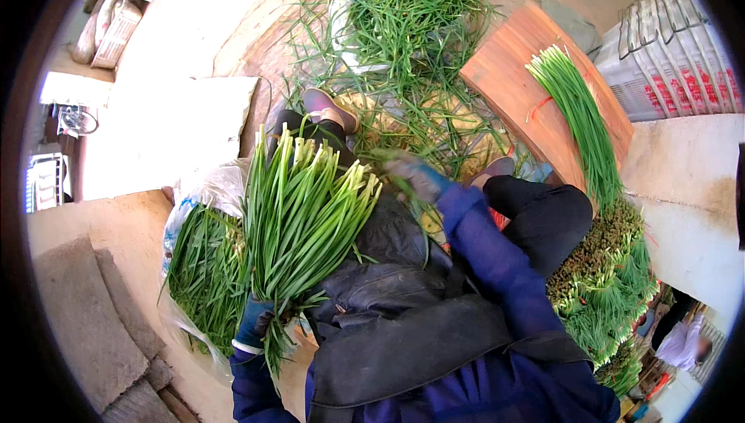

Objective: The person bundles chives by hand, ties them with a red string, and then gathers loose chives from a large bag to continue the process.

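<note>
My left hand [254, 319], in a dark blue-green glove, grips the leafy lower part of a large loose bunch of garlic chives [305, 207]. The pale cut ends fan out upward above my lap. Motion blurs my gloved right hand [420, 177], just right of those pale ends. Some green strands show beside its fingers, but whether it holds them cannot be made out. A black apron [407, 341] covers my lap. Close to my left hand, a plastic bag [218, 181] holds more green leaves [204, 277].
Loose leaves heap over an open bag [340, 21] ahead and scatter across the floor. A banded bunch of chives [582, 114] lies on a wooden board [500, 68] at right, near stacked bunches [611, 283] and a white crate [669, 62]. Another person [681, 341] appears at far right.
</note>
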Demonstrator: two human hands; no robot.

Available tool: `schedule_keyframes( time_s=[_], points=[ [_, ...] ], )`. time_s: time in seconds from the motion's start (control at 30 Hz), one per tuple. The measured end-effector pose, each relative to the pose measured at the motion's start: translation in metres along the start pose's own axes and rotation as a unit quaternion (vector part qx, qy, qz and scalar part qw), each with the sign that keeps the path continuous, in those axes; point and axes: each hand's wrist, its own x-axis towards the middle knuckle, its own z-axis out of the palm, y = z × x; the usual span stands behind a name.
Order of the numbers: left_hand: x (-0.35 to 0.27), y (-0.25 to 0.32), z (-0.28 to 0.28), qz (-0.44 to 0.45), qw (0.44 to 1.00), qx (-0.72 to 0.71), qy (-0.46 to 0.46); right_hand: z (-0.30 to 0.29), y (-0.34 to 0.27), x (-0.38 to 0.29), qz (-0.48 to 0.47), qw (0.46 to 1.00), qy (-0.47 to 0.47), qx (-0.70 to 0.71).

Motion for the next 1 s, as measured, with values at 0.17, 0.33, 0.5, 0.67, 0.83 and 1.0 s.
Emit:
schedule_keyframes(
  time_s=[0.17,0.33,0.5,0.67,0.83,1.0],
  points=[
    [-0.003,0.021,0.005,-0.035,0.999,0.009,0.009,0.052,-0.027,-0.027,0.204,0.970,-0.132,-0.004],
    [0.006,0.029,0.012,-0.014,0.993,0.120,0.005,-0.034,-0.027,-0.060,0.129,0.967,-0.089,0.202],
    [0.006,0.034,0.012,-0.022,0.988,0.154,0.003,-0.038,-0.060,-0.044,0.065,0.997,0.031,0.030],
    [0.009,0.040,0.014,-0.019,0.983,0.180,-0.004,0.028,-0.053,0.011,0.088,0.994,-0.049,0.049],
    [0.005,0.043,0.011,-0.021,0.980,0.199,0.001,0.079,-0.073,0.055,0.062,0.952,-0.278,-0.107],
    [0.004,0.036,0.007,-0.008,0.975,0.222,-0.002,0.076,-0.069,0.016,0.105,0.974,-0.195,-0.049]
  ],
)
